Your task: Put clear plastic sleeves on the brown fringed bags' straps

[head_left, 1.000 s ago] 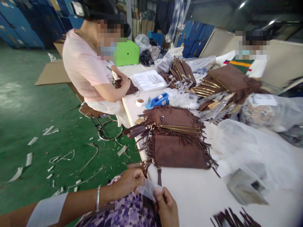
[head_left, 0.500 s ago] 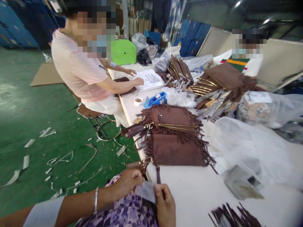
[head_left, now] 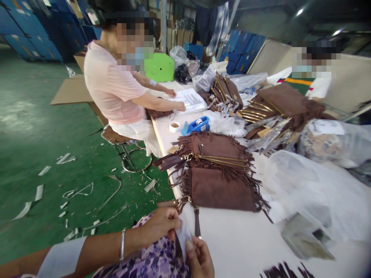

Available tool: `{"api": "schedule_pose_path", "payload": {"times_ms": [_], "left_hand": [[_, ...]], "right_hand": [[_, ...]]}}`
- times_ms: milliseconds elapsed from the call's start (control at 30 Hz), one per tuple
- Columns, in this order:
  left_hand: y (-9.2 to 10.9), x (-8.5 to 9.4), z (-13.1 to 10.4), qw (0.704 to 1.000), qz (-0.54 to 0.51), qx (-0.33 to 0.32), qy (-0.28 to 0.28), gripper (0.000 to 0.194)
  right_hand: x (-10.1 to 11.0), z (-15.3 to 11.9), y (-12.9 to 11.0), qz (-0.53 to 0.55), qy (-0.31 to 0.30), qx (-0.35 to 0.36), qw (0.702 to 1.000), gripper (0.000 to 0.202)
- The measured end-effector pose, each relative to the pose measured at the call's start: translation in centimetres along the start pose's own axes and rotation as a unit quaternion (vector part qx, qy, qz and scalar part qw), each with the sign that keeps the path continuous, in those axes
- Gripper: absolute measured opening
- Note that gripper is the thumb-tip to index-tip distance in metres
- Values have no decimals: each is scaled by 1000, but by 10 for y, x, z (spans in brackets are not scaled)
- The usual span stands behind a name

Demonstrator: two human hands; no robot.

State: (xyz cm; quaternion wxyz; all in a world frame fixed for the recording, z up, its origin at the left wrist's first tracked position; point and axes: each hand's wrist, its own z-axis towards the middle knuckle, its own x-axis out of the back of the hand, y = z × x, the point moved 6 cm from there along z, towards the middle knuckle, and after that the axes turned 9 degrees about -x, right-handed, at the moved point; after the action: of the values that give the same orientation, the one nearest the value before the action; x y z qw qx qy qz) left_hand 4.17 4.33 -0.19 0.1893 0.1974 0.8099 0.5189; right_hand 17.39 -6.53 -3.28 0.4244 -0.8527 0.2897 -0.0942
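- A white table (head_left: 232,239) runs along the workroom, beside a green floor (head_left: 26,139) strewn with pale scraps (head_left: 38,192); blue boxes (head_left: 34,29) stand behind.
- The dark piece (head_left: 178,249) beneath the hands, over the purple patterned cloth (head_left: 139,255) of the lap, is mostly covered and hard to make out.
- The bottom edge cuts off the right wrist and part of a brown fringe (head_left: 285,271); the far pile of brown bags (head_left: 282,98) is partly hidden by clear plastic wrappings.
- The left forearm enters from the lower left, with a silver bangle (head_left: 123,244) and a pale band (head_left: 62,256); the left hand (head_left: 160,227) is turned inward, its fingers curled and closed on the upper part of a thin white piece (head_left: 183,233).
- The right hand (head_left: 200,256) rises from the bottom edge, thumb upward, its thumb and bent fingers pinching the lower part of that piece; the hidden fingertips cannot be told.
- The thin white piece is between the two hands, over the lap at the table's edge.
- Just beyond the hands lies a flat fringed brown bag (head_left: 223,189), with another bag (head_left: 217,148) behind it, near a blue tape dispenser (head_left: 195,125).
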Motion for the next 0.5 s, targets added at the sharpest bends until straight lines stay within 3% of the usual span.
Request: {"api": "schedule_pose_path", "payload": {"times_ms": [100,233,367,433,500], "left_hand": [[16,1,2,987,136,-83,-31,29],[37,0,-1,938,285,-190,-58,25],[45,-3,-2,892,368,-249,-84,29],[46,-2,-1,904,350,-235,-77,31],[46,0,-1,941,274,-192,-45,29]], "right_hand": [[-7,-2,4,17,-56,3,998,55],[-14,-1,-4,17,-99,10,995,62],[-24,0,-2,4,-154,-7,988,51],[-25,2,3,7,-164,-14,986,45],[-24,4,9,26,-160,-25,986,45]]}}
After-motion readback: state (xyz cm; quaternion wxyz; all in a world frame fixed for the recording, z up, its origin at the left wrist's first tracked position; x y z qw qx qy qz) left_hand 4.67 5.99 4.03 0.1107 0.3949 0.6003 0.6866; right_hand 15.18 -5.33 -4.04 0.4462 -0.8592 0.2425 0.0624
